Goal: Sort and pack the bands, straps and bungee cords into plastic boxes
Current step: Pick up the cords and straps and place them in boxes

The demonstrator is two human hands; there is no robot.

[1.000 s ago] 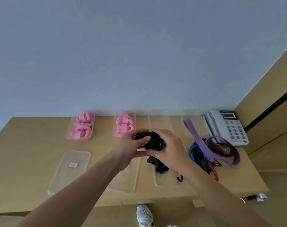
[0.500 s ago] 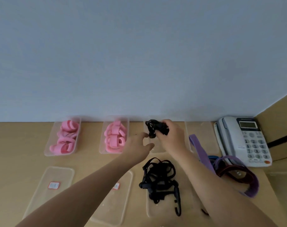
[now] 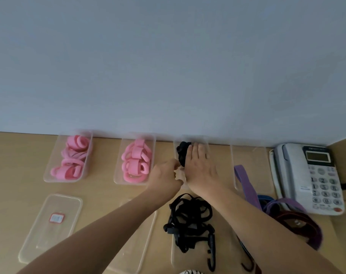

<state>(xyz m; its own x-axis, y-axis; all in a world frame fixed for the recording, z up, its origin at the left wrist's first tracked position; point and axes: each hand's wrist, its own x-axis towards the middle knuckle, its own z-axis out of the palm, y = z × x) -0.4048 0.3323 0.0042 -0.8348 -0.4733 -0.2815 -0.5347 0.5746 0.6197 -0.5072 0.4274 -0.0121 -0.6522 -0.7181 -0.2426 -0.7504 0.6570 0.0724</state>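
With the right hand point(image 3: 199, 165) pressing flat and open-fingered on the coiled black cord point(image 3: 183, 155) in the third box point(image 3: 206, 144) at 12 o'clock and the left hand point(image 3: 166, 177) loosely curled, empty, release may let the coil spring out.

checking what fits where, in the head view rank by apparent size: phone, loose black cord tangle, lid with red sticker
1. Lid with red sticker and phone: look alike; the lid lies nearer the camera, so unsure.
2. Loose black cord tangle: smallest.
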